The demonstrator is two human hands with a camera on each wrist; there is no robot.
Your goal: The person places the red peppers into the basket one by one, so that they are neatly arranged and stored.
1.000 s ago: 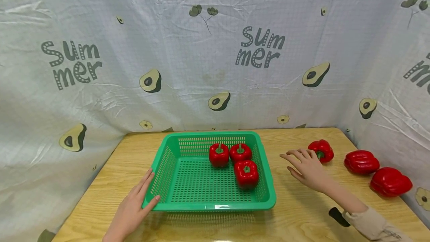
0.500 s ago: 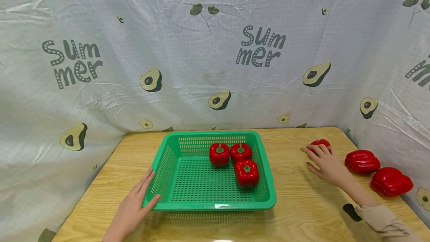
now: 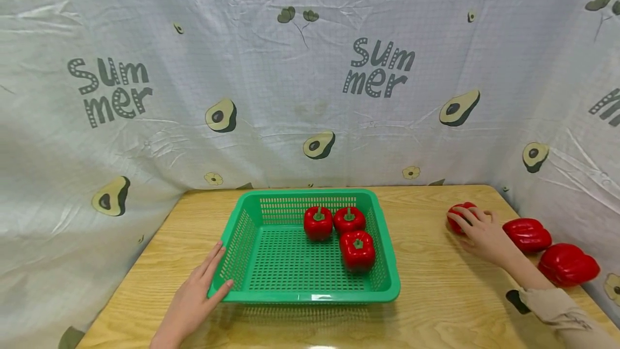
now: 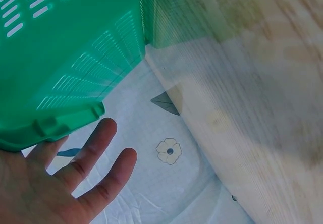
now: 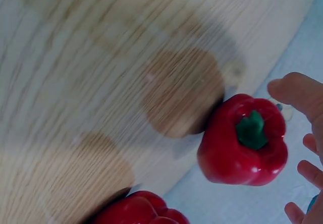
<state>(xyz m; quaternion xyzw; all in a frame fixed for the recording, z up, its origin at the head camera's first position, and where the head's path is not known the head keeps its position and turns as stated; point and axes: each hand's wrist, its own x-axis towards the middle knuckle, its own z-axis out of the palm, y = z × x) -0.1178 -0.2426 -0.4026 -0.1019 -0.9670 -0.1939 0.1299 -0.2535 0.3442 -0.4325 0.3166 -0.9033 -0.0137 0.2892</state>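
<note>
My left hand (image 3: 191,295) rests with straight, spread fingers on the near left corner of a green plastic basket (image 3: 300,298). The left wrist view has this hand (image 4: 60,183) below the basket's rim. Over at the right, my right hand (image 3: 486,236) reaches over a red bell pepper (image 3: 454,224) on the table and partly covers it. In the right wrist view that bell pepper (image 5: 222,158), with its green stem, lies beside my spread fingers; a gap shows between them. Three more red bell peppers (image 3: 358,255) stand stem-up in the basket's right half.
Two further red bell peppers, one nearer (image 3: 568,264) and one farther (image 3: 526,235), lie right of my right hand by the table's edge. The wooden table (image 3: 426,295) meets a printed white cloth (image 3: 271,69) at the back and sides.
My right hand has moved right, onto the farthest loose bell pepper, which it now partly covers. My left hand stays at the basket's corner, and the basket's peppers are unmoved.
</note>
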